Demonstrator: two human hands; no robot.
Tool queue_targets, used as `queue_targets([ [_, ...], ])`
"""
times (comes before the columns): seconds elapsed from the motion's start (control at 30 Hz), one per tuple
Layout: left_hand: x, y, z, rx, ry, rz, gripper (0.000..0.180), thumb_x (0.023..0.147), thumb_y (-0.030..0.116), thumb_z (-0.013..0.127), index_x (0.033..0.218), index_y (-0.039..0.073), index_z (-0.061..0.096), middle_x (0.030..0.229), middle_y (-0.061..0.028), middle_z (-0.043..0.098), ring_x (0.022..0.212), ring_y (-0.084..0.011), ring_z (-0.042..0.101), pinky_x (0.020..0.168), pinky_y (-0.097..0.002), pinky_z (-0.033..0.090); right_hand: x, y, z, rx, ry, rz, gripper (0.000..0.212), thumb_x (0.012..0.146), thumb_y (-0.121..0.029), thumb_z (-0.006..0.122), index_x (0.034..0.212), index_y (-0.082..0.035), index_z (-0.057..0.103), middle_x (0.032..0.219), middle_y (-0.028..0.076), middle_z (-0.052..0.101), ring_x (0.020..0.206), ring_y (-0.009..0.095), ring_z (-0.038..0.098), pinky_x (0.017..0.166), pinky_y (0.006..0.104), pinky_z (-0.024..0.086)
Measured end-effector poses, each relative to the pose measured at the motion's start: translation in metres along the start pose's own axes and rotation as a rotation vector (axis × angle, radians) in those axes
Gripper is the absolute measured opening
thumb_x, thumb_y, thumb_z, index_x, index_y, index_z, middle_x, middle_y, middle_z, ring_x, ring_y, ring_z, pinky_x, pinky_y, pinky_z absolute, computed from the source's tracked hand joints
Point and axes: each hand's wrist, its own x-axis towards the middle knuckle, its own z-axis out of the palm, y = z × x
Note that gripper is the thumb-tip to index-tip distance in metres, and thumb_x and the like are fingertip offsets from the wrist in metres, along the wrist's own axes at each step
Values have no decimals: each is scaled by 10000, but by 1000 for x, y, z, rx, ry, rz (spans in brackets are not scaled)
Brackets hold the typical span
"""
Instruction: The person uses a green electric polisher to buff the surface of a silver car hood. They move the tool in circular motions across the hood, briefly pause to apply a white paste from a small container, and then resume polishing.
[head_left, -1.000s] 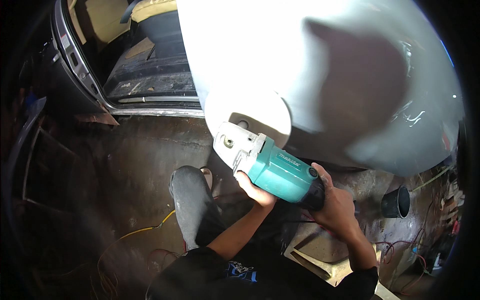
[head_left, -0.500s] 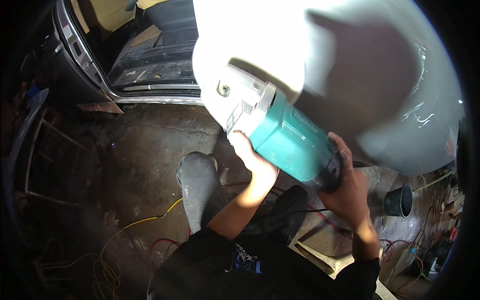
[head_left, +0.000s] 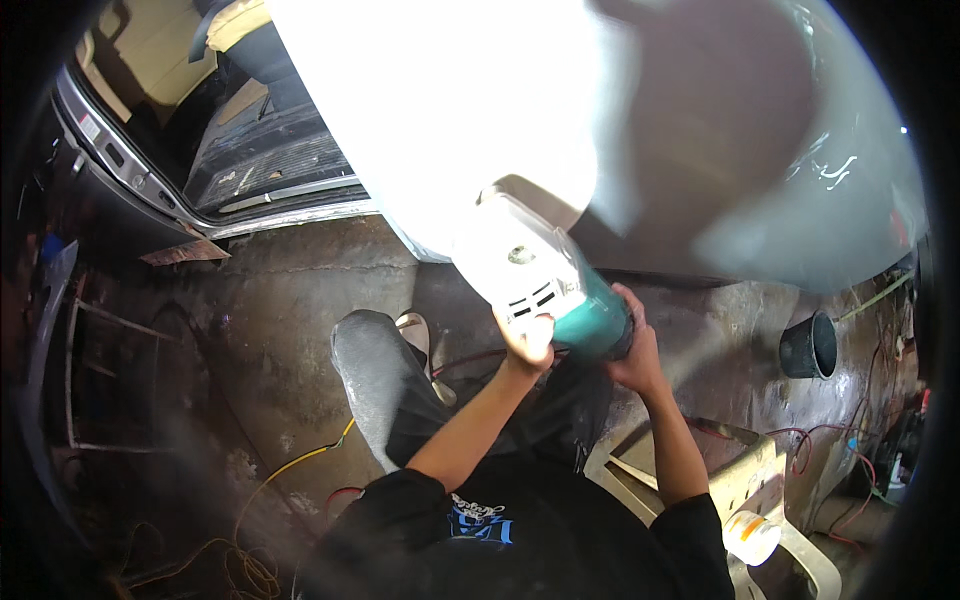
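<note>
Auto-body workshop around me | car [head_left: 450, 110], side doorway [head_left: 290, 221] open | teal rotary polisher [head_left: 575, 292] close to it | yellow cable [head_left: 290, 463] across stained floor [head_left: 270, 335] | dark bucket [head_left: 806, 347]

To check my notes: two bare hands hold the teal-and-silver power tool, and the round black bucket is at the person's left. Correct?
Wrong side: the head view shows the round black bucket at the person's right. The left hand and right hand do hold the power tool.

Black short-sleeved shirt [head_left: 570, 535], blue-white print [head_left: 478, 523], dusty grey trousers [head_left: 370, 370]
</note>
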Motion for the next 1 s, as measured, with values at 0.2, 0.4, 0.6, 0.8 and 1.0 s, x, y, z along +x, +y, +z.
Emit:
queue_targets([
  [0.2, 62, 25, -5, 278, -233, 502, 509, 799, 31, 595, 1255, -98, 408, 1144, -183, 635, 1092, -276, 616, 960, -408, 480, 22, 7, 20, 250, 215, -78, 972, 637, -85, 820, 1489, -75, 352, 1296, 177, 632, 1145, 364, 661, 989, 395, 511],
  [0.4, -50, -86, -73, 59, 35, -128, 669, 904, 441, 494, 1345, -60, 445, 1301, -181, 567, 1205, -303, 554, 1044, -442, 424, 4, 16, 62, 137, 50, -59, 956, 643, -100, 800, 1498, -159, 375, 1174, 181, 692, 995, 378, 701, 860, 422, 563],
  [0.6, -3, -26, -88, -295, 108, -328, 880, 925, 690, 395, 1448, -18, 387, 1444, -153, 457, 1304, -295, 478, 1100, -438, 375, 2, 5, 75, 70, -98, 28, 994, 641, -140, 779, 1520, -277, 335, 1155, 143, 699, 869, 406, 693, 751, 462, 557],
  [0.8, 119, 65, -62, 233, 249, 118, 583, 1029, 504, 410, 1321, 5, 488, 1308, -119, 525, 1199, -228, 510, 1038, -421, 402, 48, -90, 40, 246, 204, -101, 957, 686, -114, 790, 1518, -74, 319, 1145, 172, 701, 877, 369, 719, 749, 419, 581],
  [1.0, 181, 122, -52, 116, 235, 47, 466, 1063, 410, 404, 1269, 7, 517, 1269, -112, 533, 1183, -211, 502, 1045, -404, 377, 69, -133, 18, 297, 227, -107, 959, 706, -142, 794, 1526, -99, 301, 1000, 178, 720, 831, 397, 716, 726, 445, 578],
])
